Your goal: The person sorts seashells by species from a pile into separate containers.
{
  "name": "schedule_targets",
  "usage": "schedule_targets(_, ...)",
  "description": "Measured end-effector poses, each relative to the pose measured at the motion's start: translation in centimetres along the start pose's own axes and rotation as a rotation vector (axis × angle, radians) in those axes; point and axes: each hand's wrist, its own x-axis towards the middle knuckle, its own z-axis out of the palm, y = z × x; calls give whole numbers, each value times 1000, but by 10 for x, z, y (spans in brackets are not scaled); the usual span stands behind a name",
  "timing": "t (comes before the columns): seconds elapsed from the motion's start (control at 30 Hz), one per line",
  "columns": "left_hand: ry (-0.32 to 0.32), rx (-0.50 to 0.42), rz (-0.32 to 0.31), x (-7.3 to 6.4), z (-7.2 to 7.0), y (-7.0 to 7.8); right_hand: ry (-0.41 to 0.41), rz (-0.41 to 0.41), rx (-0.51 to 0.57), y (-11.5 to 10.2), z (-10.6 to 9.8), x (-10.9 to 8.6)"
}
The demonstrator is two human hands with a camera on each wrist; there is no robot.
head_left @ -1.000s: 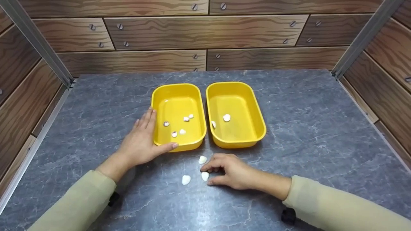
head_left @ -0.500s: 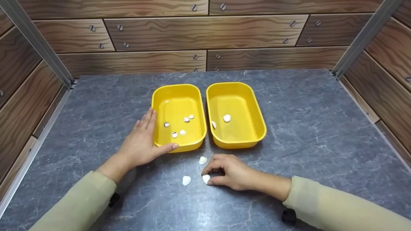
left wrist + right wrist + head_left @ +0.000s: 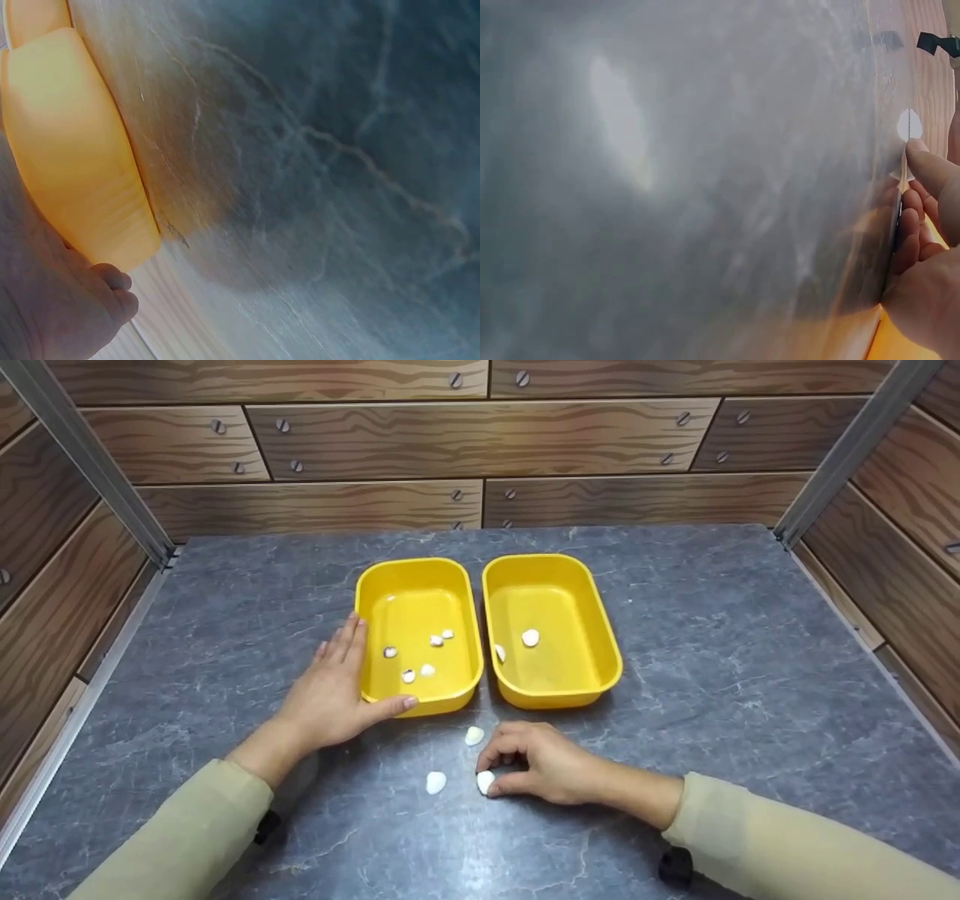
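Note:
My right hand [image 3: 551,765] pinches a white seashell [image 3: 485,782] between thumb and fingertips, low over the grey table. Two more white shells lie close by: one shell [image 3: 436,782] to the left, and another shell [image 3: 474,736] just beyond the fingers. My left hand [image 3: 326,701] rests against the left yellow tray [image 3: 409,615], its fingers along the side and its thumb over the front rim. Several small shells [image 3: 427,670], some with dark marks, are inside that tray. In the left wrist view, the fingers lie beside the tray's yellow wall [image 3: 75,135].
A second yellow tray [image 3: 555,607] stands right beside the first, holding a round white shell [image 3: 530,637] and another shell [image 3: 500,653] against its left wall. Wood-patterned panels [image 3: 480,439] enclose the marbled table [image 3: 720,660] at the back and sides.
The right thumb and fingers have come together on the seashell, which has shifted slightly toward the person and to the right. The left hand has stayed at the tray.

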Motion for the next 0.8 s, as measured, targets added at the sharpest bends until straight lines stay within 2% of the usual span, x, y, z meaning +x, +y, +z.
schedule_targets(0.5, -11, -7, -23, 1, -1, 1, -24, 28, 172, 1, -7, 0)
schedule_targets(0.63, -18, -8, -31, 1, -2, 1, -38, 0, 173, 0, -12, -1)
schedule_targets(0.8, -15, -9, -18, 1, -1, 1, -35, -77, 117, -8, -21, -7)
